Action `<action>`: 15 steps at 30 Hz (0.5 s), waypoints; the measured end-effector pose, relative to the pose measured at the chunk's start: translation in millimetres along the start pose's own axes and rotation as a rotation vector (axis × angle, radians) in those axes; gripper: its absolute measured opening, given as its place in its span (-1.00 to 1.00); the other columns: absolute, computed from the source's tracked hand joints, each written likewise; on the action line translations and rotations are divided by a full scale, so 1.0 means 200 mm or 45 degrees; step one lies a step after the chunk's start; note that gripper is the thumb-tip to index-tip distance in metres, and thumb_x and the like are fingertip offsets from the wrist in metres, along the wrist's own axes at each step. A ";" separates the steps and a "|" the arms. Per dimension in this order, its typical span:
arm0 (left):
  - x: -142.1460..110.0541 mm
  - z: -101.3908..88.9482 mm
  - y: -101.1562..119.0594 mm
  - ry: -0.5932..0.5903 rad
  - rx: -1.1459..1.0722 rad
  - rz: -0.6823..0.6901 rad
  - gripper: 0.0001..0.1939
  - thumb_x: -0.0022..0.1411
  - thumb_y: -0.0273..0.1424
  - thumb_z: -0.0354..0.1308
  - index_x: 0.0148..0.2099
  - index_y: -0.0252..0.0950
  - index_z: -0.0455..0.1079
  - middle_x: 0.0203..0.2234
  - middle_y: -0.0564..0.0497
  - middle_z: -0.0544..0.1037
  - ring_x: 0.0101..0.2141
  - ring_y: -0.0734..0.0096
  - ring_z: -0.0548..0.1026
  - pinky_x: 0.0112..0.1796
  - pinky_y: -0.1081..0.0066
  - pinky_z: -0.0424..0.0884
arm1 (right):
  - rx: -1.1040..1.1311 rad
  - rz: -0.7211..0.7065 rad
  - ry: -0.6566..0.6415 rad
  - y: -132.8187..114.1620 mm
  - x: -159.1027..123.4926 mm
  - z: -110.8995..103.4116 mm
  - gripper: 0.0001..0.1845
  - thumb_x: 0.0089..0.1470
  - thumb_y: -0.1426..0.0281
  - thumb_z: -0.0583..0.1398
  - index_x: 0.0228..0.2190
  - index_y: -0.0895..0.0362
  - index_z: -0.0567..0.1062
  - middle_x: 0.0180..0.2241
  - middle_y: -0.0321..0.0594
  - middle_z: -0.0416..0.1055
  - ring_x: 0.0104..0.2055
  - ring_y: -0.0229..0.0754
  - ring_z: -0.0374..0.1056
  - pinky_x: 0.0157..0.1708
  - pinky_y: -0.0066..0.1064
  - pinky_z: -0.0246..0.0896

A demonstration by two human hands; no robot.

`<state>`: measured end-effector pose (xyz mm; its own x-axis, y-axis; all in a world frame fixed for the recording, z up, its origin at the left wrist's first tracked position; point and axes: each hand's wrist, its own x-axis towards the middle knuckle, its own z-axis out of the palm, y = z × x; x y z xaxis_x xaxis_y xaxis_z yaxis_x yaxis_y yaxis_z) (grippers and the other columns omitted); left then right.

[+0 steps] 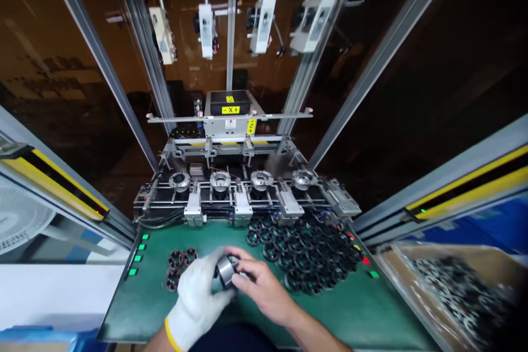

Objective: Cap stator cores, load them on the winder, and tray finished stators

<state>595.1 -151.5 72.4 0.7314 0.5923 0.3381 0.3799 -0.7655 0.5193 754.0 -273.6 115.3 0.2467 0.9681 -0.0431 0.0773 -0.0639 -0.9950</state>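
Note:
A metal ring-shaped part (226, 271) with a black edge is held up over the green mat, between both my hands. My left hand (198, 289), in a white glove with a yellow cuff, is closed around its left side. Bare, my right hand (260, 286) grips the same part from the right with thumb and fingers. Just left of the glove lie several small wound coils (175, 259) with copper-coloured wire. To the right of my bare hand is a large cluster of black rings (305, 253). The inside of the held part is mostly hidden.
Behind the green mat (152, 308) stands a machine with several round metal fixtures (220, 180). Yellow-edged sensor bars (61, 184) flank both sides. A plastic-lined box (457, 286) of metal parts is at right. Green buttons (138, 258) line the left edge.

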 end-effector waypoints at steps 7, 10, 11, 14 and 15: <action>-0.27 0.04 -0.48 0.080 0.058 -0.414 -0.28 0.23 -0.08 0.24 0.37 -0.20 0.32 0.18 -0.19 0.57 0.12 -0.04 0.59 0.07 0.06 0.60 | -0.777 -0.401 -0.003 -0.06 0.57 -0.25 -0.76 0.32 0.39 0.21 -0.35 0.16 0.63 0.18 -0.02 0.49 0.24 -0.05 0.46 0.22 -0.16 0.41; -0.47 0.09 -0.68 0.225 0.160 -0.746 -0.20 0.25 0.08 0.10 0.34 -0.36 0.28 0.16 -0.35 0.55 0.15 -0.22 0.54 0.14 -0.13 0.51 | -0.988 -0.463 0.056 -0.12 0.97 -0.44 -0.82 0.30 0.47 0.20 -0.20 0.20 0.65 0.30 0.08 0.35 0.32 0.02 0.36 0.36 -0.06 0.25; -0.52 0.12 -0.72 0.237 0.198 -0.817 -0.18 0.26 0.10 0.06 0.34 -0.41 0.26 0.15 -0.40 0.54 0.16 -0.27 0.53 0.16 -0.18 0.48 | -1.030 -0.453 0.057 -0.11 1.08 -0.50 -0.81 0.29 0.49 0.20 -0.19 0.22 0.65 0.31 0.10 0.33 0.32 0.04 0.35 0.37 -0.04 0.23; -0.64 0.20 -0.77 0.161 0.269 -0.867 -0.20 0.32 0.07 0.02 0.37 -0.40 0.20 0.17 -0.40 0.51 0.17 -0.27 0.51 0.15 -0.17 0.48 | -1.163 -0.430 0.005 -0.05 1.30 -0.59 -0.80 0.27 0.51 0.21 -0.18 0.22 0.66 0.31 0.10 0.33 0.30 0.07 0.36 0.35 -0.04 0.24; -0.66 0.22 -0.77 0.142 0.286 -0.847 -0.23 0.34 0.06 0.03 0.38 -0.36 0.19 0.17 -0.38 0.51 0.16 -0.24 0.52 0.14 -0.14 0.50 | -1.203 -0.428 -0.019 -0.02 1.33 -0.60 -0.80 0.28 0.51 0.20 -0.17 0.22 0.66 0.31 0.09 0.33 0.31 0.08 0.36 0.34 -0.04 0.25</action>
<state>464.6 -123.2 -86.1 0.2458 0.9651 0.0901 0.8421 -0.2587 0.4733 935.2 -45.6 119.2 0.0595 0.9738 0.2194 0.8780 0.0536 -0.4757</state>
